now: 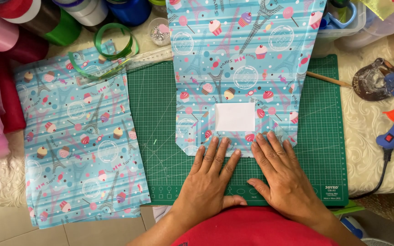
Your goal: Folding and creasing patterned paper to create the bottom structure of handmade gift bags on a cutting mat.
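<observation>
Pressing patterned paper bag (238,77) flat

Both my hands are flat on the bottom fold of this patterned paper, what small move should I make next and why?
Probably slide both hands outward along the fold: left hand and right hand press only its middle on the patterned paper, so the corners likely need creasing.

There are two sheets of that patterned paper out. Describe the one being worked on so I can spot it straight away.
Start at the green cutting mat in the middle of the table. The blue cupcake-and-tower paper lies on it, its near edge pressed flat under the left hand and right hand. Unlike the loose sheets left of the mat, it shows a bare white rectangle.
</observation>
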